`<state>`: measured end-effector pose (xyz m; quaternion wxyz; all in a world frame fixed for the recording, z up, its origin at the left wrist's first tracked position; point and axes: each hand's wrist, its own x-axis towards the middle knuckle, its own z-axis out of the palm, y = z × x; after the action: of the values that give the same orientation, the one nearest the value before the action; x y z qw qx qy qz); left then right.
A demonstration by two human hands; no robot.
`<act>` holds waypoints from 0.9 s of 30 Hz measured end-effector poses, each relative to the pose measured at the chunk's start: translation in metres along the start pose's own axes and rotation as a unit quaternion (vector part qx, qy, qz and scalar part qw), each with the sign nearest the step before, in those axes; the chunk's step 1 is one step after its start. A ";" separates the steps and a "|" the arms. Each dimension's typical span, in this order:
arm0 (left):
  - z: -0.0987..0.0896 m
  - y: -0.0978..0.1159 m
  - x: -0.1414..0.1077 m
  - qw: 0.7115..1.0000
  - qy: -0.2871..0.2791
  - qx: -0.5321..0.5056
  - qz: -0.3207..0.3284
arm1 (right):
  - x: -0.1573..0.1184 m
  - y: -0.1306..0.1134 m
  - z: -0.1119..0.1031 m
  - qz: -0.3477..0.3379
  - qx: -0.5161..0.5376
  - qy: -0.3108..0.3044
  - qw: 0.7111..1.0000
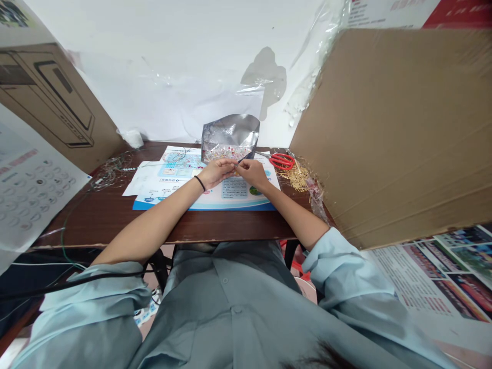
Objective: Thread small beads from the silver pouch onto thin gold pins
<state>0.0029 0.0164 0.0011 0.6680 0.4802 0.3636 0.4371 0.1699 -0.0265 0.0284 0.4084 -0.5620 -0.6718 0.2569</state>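
My left hand [218, 172] and my right hand [251, 172] meet over a printed sheet [200, 200] on the desk. The fingertips of both are pinched together, and whatever lies between them is too small to make out. Just behind the hands stands a silver pouch [240, 128], its clear front showing many small coloured beads [225, 153]. A black band circles my left wrist.
Red-handled scissors [282, 161] lie right of the pouch, beside a heap of thin golden sticks [298, 177]. Tangled clear thread [111, 171] covers the desk's left end. Cardboard panels [403, 128] wall in both sides, with a white wall behind.
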 end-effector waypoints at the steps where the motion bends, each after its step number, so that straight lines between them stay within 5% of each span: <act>1: -0.001 -0.001 0.000 1.000 -0.005 0.000 0.003 | 0.000 0.000 0.000 0.001 0.000 -0.001 1.000; 20: 0.002 0.002 -0.001 1.000 0.004 -0.008 0.003 | 0.005 0.013 0.006 -0.013 0.027 0.014 0.999; 27: 0.004 -0.001 -0.002 0.999 0.018 0.015 0.046 | 0.005 0.012 0.002 0.038 0.185 -0.026 0.982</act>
<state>0.0061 0.0134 0.0012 0.6327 0.4988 0.3598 0.4707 0.1742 -0.0187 0.0189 0.4777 -0.4947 -0.6014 0.4068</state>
